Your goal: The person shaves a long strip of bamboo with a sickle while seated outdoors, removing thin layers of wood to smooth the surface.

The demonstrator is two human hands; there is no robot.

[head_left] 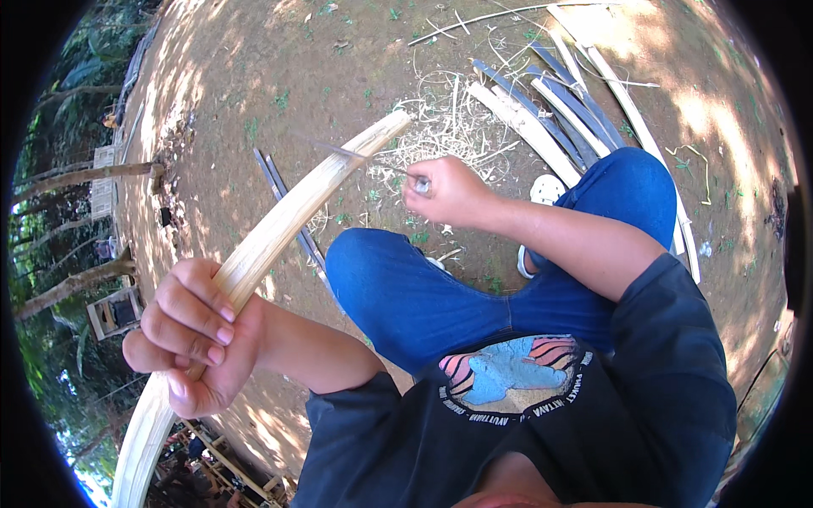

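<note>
My left hand (pixel 199 334) is wrapped around a long, pale stripped wooden stave (pixel 292 212). The stave runs from the lower left up to a tip near the middle of the ground. My right hand (pixel 453 193) is closed around the handle of a knife (pixel 343 151). Its thin blade points left and lies across the stave near the far end; the blade's tip is blurred. Beyond the stave's tip, a heap of curled wood shavings (pixel 449 127) covers the soil.
Pale and dark strips (pixel 550 110) lie fanned out at the upper right, past my bent knee (pixel 627 190). Two dark strips (pixel 288 212) lie behind the stave. Wooden posts (pixel 85 173) and greenery stand along the left edge.
</note>
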